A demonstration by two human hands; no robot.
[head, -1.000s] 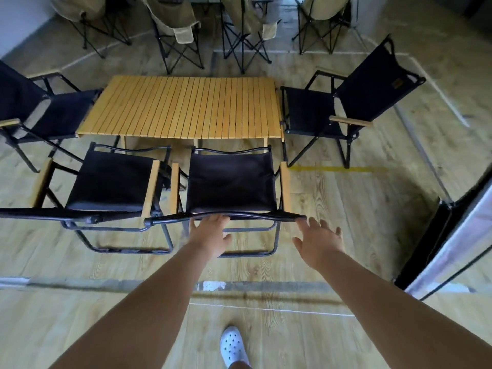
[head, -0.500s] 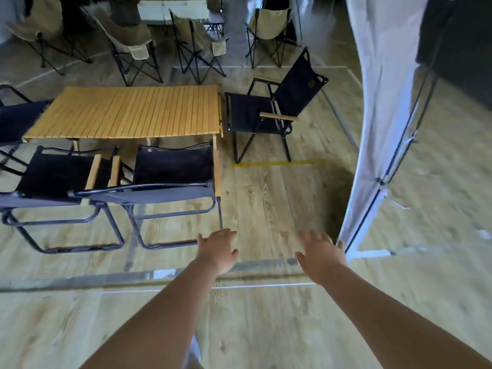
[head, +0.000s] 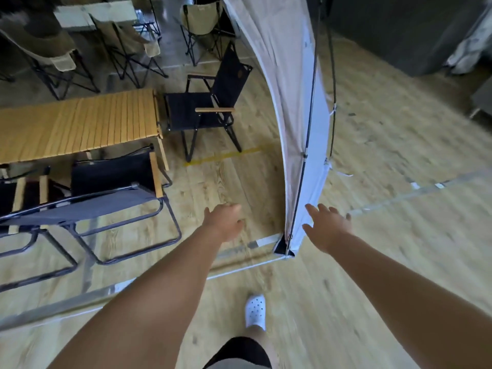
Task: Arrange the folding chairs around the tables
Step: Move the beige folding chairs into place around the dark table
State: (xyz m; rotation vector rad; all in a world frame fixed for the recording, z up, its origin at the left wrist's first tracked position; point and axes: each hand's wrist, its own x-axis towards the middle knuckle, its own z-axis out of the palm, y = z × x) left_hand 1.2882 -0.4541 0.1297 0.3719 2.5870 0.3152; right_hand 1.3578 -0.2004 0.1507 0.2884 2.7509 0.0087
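Note:
A slatted wooden table (head: 80,123) stands at the left. Two black folding chairs with wooden armrests sit side by side at its near edge: one (head: 114,179) closer to me, another (head: 18,198) cut off by the left border. A third black chair (head: 207,107) stands at the table's right end. My left hand (head: 225,221) hovers over the floor, to the right of the near chair, fingers loosely curled and holding nothing. My right hand (head: 326,226) is spread open in front of a tent corner, apart from everything.
A white tent wall (head: 282,83) with a black pole (head: 306,153) rises right of the chairs and meets the floor at a corner between my hands. Beige folding chairs (head: 61,57) and a pale table (head: 95,14) stand behind. My white shoe (head: 255,310) is on the wooden floor.
My hands left the back of the near black chair and drew away to the right. The view swung right, so the table and chairs slid left and the tent wall came in.

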